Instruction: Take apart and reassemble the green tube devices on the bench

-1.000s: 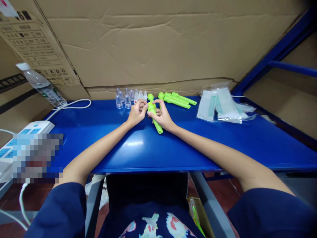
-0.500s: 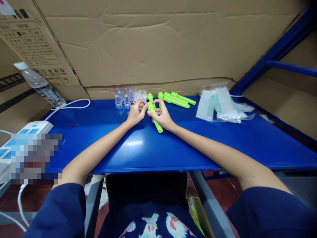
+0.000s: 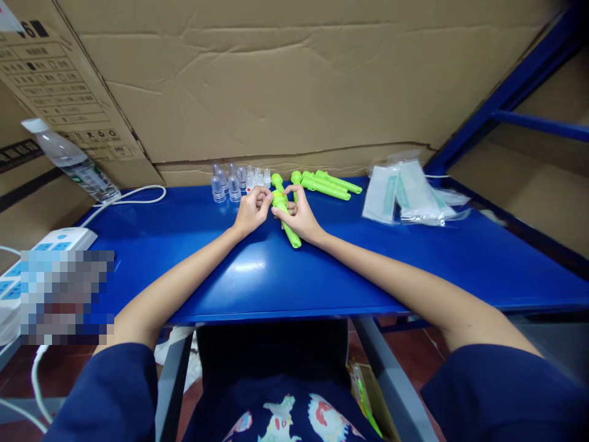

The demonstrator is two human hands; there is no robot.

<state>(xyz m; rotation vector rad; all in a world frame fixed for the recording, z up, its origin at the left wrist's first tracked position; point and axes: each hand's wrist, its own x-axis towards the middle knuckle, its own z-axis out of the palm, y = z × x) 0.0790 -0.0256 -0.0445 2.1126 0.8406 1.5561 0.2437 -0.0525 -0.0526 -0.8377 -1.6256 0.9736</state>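
Note:
My right hand (image 3: 301,218) is closed around a lime-green plastic tube (image 3: 291,233), which slants with its narrow end toward me. My left hand (image 3: 253,209) has thumb and fingers pinched together beside the tube's upper end; whatever they hold is too small to make out. A yellowish bit (image 3: 278,194) shows on the tube between the two hands. Just beyond my hands lies another green piece with a rounded end (image 3: 277,180). More lime-green tubes (image 3: 329,186) lie behind my right hand. Several clear, bottle-shaped plastic caps (image 3: 234,186) stand behind my left hand.
Flat clear packets (image 3: 414,193) with white and pale green contents lie at the right on the blue table (image 3: 276,288). A water bottle (image 3: 76,162) leans at the back left, near a white power strip (image 3: 55,245) with cables. Cardboard (image 3: 276,80) walls the back.
Both hands stay at the tube with almost the same grip. The whole view has shifted very slightly; no other movement shows.

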